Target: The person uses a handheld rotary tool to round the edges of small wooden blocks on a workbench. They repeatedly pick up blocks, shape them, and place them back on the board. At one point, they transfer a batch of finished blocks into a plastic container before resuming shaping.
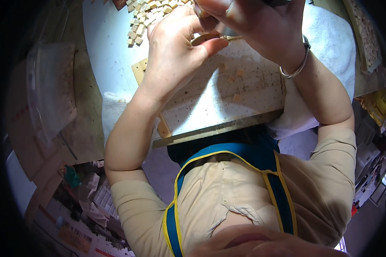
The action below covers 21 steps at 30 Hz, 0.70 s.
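Observation:
At the top of the head view, my two hands work close together over a worn white board [193,107]. The fingers of my left hand [173,53] are curled, with the thumb stretched toward the right hand; a thin curved edge shows between thumb and fingers. My right hand [261,28] is bent round something grey and smooth, mostly hidden by its fingers. What either hand grips cannot be made out. Several small pale wooden squares [240,73] lie on the board below my right hand. A wooden strip with holes [139,70] shows beside my left wrist.
Many small wooden blocks [139,29] are heaped on the white surface beyond my left hand. A white towel [330,64] lies under my right forearm. Clear plastic sheeting [51,90] is at the far left, and a tray [364,38] at the far right.

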Motion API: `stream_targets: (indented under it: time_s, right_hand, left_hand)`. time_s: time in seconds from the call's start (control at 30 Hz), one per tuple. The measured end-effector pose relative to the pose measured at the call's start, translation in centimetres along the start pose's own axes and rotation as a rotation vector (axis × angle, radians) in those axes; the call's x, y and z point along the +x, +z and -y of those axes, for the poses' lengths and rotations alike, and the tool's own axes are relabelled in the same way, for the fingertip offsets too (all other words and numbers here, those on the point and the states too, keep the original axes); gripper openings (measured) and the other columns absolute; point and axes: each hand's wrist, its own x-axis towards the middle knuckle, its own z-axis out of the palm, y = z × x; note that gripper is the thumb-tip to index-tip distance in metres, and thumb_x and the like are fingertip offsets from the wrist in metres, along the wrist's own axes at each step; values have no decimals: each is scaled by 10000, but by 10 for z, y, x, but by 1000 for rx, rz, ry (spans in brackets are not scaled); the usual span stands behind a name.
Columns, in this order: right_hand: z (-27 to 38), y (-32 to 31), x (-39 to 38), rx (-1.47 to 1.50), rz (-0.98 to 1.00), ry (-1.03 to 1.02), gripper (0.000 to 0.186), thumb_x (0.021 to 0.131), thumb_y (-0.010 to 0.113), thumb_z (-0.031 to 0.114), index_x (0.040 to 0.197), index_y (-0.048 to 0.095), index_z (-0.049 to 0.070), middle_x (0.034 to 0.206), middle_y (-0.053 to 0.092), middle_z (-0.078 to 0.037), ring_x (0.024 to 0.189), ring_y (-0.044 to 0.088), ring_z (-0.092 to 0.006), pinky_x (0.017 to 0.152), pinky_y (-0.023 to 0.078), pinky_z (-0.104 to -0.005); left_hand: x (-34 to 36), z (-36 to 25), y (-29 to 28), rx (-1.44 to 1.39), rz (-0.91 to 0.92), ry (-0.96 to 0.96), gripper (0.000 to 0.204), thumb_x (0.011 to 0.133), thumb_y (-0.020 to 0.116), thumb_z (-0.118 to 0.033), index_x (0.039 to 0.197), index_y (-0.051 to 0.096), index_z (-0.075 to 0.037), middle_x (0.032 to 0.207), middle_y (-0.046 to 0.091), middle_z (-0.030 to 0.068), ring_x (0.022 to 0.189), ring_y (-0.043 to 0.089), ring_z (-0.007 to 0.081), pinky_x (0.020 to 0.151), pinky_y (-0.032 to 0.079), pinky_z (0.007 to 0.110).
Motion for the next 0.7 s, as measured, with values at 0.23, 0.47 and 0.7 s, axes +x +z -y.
stream_targets:
  time_s: [0.23, 0.47, 0.7]
  right_hand:
    - [17, 3, 19, -238, -73, -45, 599, 705, 754, -77, 1267, 565, 4, 1033, 662, -83, 821, 646, -125, 670, 510, -269]
    - [28, -26, 16, -396, -39, 64, 380, 940, 702, 159, 1244, 581, -35, 936, 685, -114, 736, 699, -183, 606, 610, -284]
    - [39, -23, 40, 231, -407, 147, 251, 958, 685, 167, 1147, 593, 30, 823, 648, -56, 629, 664, -151, 510, 560, -277]
  left_hand:
    - [0, -2, 3, -64, -69, 9, 216, 726, 891, -113, 905, 774, -81, 884, 701, 56, 827, 695, 214, 764, 557, 344]
    - [4, 4, 0, 52, 6, 107, 183, 735, 882, -156, 881, 788, -97, 846, 683, 42, 807, 660, 214, 728, 505, 350]
    - [2, 2, -39, -159, 61, 95, 310, 845, 827, -70, 1146, 769, -24, 1057, 668, 59, 882, 623, 121, 768, 514, 263]
